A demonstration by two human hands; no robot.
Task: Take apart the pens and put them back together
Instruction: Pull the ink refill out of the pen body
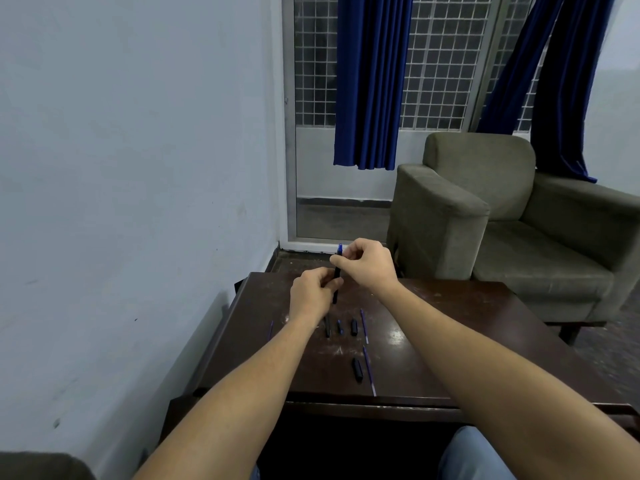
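A dark pen [336,271] with a blue end stands nearly upright above the dark wooden table [450,323]. My left hand [311,296] grips its lower part and my right hand [367,265] pinches its upper part. Loose pen parts lie on the table below my hands: a black barrel piece [327,329], a small blue-tipped piece [340,327], a black cap [354,326], another black cap [357,368], two thin blue refills [364,325] [370,372], and a third refill [270,330] at the left.
A white wall runs along the table's left side. An olive armchair [502,216] stands behind the table at the right. Blue curtains [370,81] hang over a grilled window. My knees in jeans [474,455] show below the table's front edge.
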